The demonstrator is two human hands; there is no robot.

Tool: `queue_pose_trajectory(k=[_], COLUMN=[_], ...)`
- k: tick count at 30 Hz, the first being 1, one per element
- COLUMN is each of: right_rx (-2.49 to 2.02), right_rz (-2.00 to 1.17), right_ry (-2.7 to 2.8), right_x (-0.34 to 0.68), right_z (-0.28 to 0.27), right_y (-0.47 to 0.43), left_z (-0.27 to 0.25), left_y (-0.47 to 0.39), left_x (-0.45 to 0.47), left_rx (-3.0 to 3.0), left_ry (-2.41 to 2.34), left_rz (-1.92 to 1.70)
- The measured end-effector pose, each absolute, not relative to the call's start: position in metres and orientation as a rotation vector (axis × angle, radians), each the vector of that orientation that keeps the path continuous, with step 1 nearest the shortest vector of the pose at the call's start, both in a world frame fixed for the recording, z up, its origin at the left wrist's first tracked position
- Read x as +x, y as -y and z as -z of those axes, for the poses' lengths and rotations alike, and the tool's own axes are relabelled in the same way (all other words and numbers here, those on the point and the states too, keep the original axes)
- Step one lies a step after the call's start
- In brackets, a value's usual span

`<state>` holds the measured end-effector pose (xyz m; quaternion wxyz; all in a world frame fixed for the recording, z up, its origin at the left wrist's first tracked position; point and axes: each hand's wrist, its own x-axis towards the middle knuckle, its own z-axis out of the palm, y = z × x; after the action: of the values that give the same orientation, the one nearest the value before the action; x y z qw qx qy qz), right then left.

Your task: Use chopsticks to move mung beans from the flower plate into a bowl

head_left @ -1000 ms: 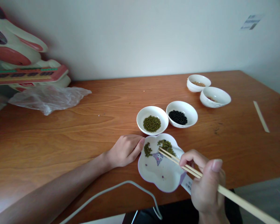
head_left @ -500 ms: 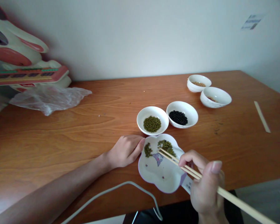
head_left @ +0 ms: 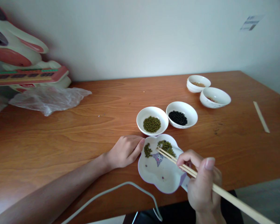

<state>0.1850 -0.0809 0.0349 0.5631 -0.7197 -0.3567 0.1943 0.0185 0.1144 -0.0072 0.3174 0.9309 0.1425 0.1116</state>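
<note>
My left hand (head_left: 128, 151) rests closed at the left rim of a white flower-shaped dish (head_left: 154, 174) with a purple edge and a cartoon figure. Its thumb lies along the rim; the other fingers are curled and partly hidden. Two clusters of green mung beans (head_left: 167, 146) lie in the dish, plus a few dark specks. My right hand (head_left: 204, 180) is closed around a pair of wooden chopsticks (head_left: 189, 171). Their tips are close together at the left side of the larger cluster; whether a bean is between them is too small to tell.
Touching or close behind the dish are a bowl of mung beans (head_left: 152, 124) and a bowl of black beans (head_left: 178, 118). Two more white bowls (head_left: 216, 98) stand back right. A wooden strip (head_left: 261, 116), a plastic bag (head_left: 50, 101), a toy keyboard (head_left: 30, 76) and a white cable (head_left: 128, 183) are around.
My right hand and the chopsticks have shifted slightly left, the tips moving to the edge of the larger bean cluster. My left hand and the dish stay put.
</note>
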Motion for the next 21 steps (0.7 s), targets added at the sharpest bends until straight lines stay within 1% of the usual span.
queue_pose_trajectory(k=[6, 21], right_rx=[-1.710, -1.658], right_rz=[-0.412, -0.481], right_ry=[0.847, 0.920], right_x=[0.1840, 0.1813], right_z=[-0.0361, -0.0326], right_y=[0.0800, 0.0750], left_z=[0.0068, 0.0076], left_y=[-0.1143, -0.1150], left_x=[0.0188, 0.0187], left_rx=[2.448, 2.471], left_ry=[-0.361, -0.387], left_rz=[-0.310, -0.305])
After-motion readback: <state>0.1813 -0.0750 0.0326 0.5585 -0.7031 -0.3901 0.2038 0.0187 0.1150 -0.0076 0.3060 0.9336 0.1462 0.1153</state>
